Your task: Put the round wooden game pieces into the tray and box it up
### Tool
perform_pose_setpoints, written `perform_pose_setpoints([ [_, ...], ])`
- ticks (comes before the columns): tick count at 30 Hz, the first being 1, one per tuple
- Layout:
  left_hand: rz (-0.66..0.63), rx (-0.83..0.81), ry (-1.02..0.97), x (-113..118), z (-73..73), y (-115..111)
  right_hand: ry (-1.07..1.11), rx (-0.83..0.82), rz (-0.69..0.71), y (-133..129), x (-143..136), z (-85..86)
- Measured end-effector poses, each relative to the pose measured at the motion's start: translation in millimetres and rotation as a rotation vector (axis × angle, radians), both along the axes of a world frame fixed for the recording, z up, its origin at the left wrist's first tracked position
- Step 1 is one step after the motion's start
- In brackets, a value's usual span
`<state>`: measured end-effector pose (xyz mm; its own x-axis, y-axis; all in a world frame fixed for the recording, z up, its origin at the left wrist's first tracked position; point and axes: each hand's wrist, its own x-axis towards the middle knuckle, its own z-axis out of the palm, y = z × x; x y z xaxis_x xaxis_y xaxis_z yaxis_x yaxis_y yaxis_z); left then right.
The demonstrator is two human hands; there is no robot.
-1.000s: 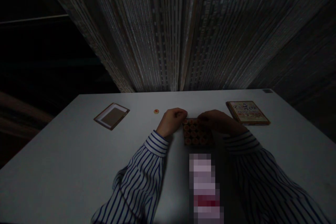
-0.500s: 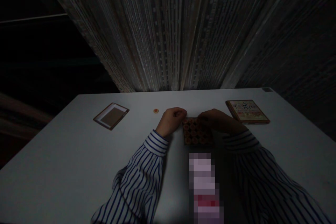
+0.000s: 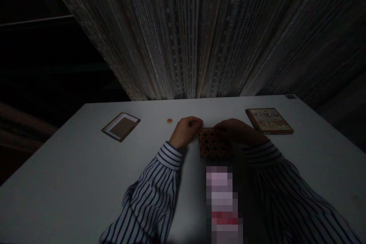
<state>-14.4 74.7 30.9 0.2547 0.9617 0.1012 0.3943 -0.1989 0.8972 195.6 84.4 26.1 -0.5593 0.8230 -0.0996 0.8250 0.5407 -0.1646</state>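
A small square box (image 3: 202, 154) stands on the table, filled with rows of round wooden Chinese chess pieces (image 3: 212, 153). My left hand (image 3: 187, 129) is curled closed at the box's far left corner, its fingertips close together; whatever they hold is hidden. Over the far right part of the box, my right hand (image 3: 236, 130) bends its fingers down onto the pieces. Shadow hides its fingertips and anything between them. One loose chess piece (image 3: 169, 121) with a red mark lies apart, beyond and left of my left hand.
Left on the white table (image 3: 85, 175) lies a shallow brown-edged tray or lid (image 3: 134, 125) with a pale interior. A flat printed box (image 3: 270, 120) is at the right. A striped curtain (image 3: 185, 45) hangs behind the table. The light is dim.
Both hands stay almost in place at the box; the right hand shifts very slightly left. The loose piece and the other things have not moved.
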Motion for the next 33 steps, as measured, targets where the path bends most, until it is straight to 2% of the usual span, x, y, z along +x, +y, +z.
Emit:
perform_pose_setpoints([
  [10, 0.014, 0.005, -0.006, -0.8, 0.3, 0.3, 0.037, 0.021, -0.007, -2.1, 0.9, 2.7],
  [19, 0.075, -0.011, -0.100, -3.5, 8.1, -0.4, 0.092, 0.252, -0.148, -11.1, -1.0, 26.0],
  [26, 0.095, 0.027, -0.154, -8.8, 15.8, -1.8, 0.173, 0.356, -0.101, -12.7, 0.9, 32.0],
  [33, 0.168, 0.072, -0.151, -14.9, 27.2, -5.9, 0.242, 0.380, -0.101, -21.5, -1.4, 45.6],
])
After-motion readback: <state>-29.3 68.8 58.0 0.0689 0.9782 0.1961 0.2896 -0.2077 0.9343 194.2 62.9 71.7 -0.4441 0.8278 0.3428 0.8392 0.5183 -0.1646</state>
